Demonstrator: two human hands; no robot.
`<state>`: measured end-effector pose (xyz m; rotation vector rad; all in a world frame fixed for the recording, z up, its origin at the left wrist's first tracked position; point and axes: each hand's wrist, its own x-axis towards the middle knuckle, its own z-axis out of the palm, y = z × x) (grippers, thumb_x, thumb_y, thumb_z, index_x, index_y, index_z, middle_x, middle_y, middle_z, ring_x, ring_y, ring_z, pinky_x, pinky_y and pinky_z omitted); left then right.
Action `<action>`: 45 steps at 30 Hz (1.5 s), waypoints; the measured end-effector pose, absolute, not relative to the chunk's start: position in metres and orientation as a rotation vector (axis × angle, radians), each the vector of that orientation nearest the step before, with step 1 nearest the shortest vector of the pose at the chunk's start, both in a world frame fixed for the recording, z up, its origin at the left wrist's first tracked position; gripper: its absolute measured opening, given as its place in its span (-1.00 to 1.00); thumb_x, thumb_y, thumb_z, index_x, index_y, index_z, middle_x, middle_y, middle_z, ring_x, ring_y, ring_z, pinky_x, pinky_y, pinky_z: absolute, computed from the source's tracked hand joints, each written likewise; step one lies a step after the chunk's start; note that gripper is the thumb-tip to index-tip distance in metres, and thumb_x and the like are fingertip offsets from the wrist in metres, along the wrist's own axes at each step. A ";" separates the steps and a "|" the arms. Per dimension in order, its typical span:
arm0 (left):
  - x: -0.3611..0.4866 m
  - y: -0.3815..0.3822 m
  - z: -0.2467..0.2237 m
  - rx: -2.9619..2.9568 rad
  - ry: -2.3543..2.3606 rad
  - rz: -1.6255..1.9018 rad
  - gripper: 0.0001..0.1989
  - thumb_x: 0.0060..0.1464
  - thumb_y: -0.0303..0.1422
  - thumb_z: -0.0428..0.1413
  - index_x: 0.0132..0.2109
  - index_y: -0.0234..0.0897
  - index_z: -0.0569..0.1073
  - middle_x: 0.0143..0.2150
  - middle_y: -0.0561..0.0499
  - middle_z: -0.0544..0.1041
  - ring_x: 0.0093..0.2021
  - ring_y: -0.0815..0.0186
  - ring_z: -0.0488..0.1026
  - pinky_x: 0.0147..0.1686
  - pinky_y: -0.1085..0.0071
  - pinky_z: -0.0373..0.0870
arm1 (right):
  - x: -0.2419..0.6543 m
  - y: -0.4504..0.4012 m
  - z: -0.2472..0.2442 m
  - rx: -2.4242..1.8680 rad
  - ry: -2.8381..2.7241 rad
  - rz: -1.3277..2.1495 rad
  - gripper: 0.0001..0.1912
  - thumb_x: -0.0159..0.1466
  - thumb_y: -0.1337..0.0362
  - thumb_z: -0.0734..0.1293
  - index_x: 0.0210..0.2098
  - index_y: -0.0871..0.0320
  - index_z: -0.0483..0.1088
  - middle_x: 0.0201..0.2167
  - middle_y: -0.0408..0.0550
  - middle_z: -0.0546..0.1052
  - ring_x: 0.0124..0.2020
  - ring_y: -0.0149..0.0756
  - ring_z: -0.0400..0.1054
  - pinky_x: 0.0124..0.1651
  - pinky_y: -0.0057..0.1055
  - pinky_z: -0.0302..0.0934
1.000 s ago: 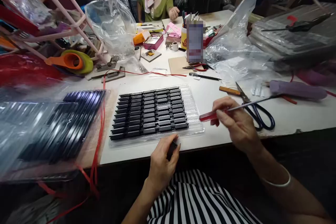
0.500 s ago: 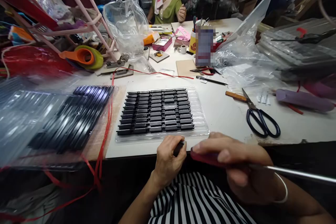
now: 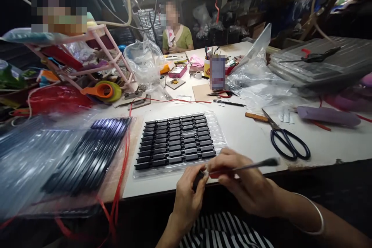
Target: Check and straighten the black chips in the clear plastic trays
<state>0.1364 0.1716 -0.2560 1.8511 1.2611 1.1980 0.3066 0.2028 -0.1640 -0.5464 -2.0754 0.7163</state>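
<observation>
Low at the table's front edge, my left hand (image 3: 190, 190) is closed around a small black block-like piece (image 3: 199, 179), its fingers covering most of it. My right hand (image 3: 247, 186) grips a red-handled screwdriver (image 3: 252, 165). Its metal shaft points right, away from the piece, and the red handle end is close against the piece; whether they touch I cannot tell. Just beyond both hands lies a clear plastic tray (image 3: 222, 133) with rows of black comb-edged pieces (image 3: 176, 143). One slot in the fourth column shows no black piece.
Left are clear trays (image 3: 26, 162) of long black strips and red ribbon (image 3: 120, 174). Scissors (image 3: 286, 139) and a purple roll (image 3: 328, 116) lie right. Behind are pliers (image 3: 222, 93), a pen (image 3: 229, 103), plastic bags (image 3: 258, 89) and a pink rack (image 3: 107, 46). A person (image 3: 177, 37) sits across.
My right hand has moved left, bringing the screwdriver's handle end up to the black piece in my left hand. The camera view has tilted up. The person opposite has lowered a hand.
</observation>
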 end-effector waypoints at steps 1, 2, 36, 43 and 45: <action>0.133 0.169 -0.255 1.755 1.234 1.149 -0.72 0.18 -0.42 -0.02 0.03 -0.23 0.40 -0.08 -0.08 0.51 -0.08 0.25 0.44 -0.09 0.31 0.37 | 0.311 0.203 -0.163 -0.589 -2.055 0.697 -0.81 0.30 0.46 0.13 -0.11 0.15 0.22 -0.32 -0.03 0.42 -0.29 -0.33 0.30 -0.23 -0.37 0.30; 0.129 0.167 -0.252 1.652 1.202 1.097 -0.67 0.20 -0.38 -0.04 0.11 -0.19 0.35 0.01 -0.08 0.47 0.01 0.23 0.40 0.01 0.29 0.32 | 0.314 0.202 -0.162 -0.630 -2.067 0.705 -0.79 0.29 0.46 0.14 -0.10 0.15 0.23 -0.31 -0.01 0.40 -0.27 -0.31 0.28 -0.21 -0.34 0.30; 0.101 0.290 -0.237 2.437 1.710 0.904 -0.76 0.18 -0.42 -0.05 -0.17 -0.27 0.52 -0.26 -0.10 0.47 -0.24 0.16 0.31 -0.20 0.17 0.23 | 0.326 0.334 -0.212 -1.382 -2.534 0.386 -0.83 0.30 0.35 0.18 -0.23 0.18 0.40 -0.20 -0.04 0.38 -0.32 -0.37 0.28 -0.33 -0.45 0.05; 0.098 0.285 -0.231 2.314 1.785 1.041 -0.78 0.16 -0.41 -0.05 -0.27 -0.25 0.51 -0.33 -0.09 0.46 -0.29 0.15 0.29 -0.25 0.18 0.23 | 0.292 0.337 -0.203 -1.336 -2.678 0.409 -0.82 0.26 0.37 0.19 -0.33 0.17 0.43 -0.22 -0.01 0.43 -0.36 -0.31 0.30 -0.42 -0.42 0.00; 0.098 0.283 -0.230 2.270 1.788 1.079 -0.79 0.15 -0.42 -0.04 -0.30 -0.23 0.50 -0.35 -0.08 0.45 -0.30 0.16 0.29 -0.26 0.19 0.23 | 0.284 0.336 -0.200 -1.353 -2.705 0.420 -0.81 0.23 0.40 0.19 -0.33 0.19 0.44 -0.21 0.03 0.44 -0.37 -0.28 0.32 -0.44 -0.41 -0.01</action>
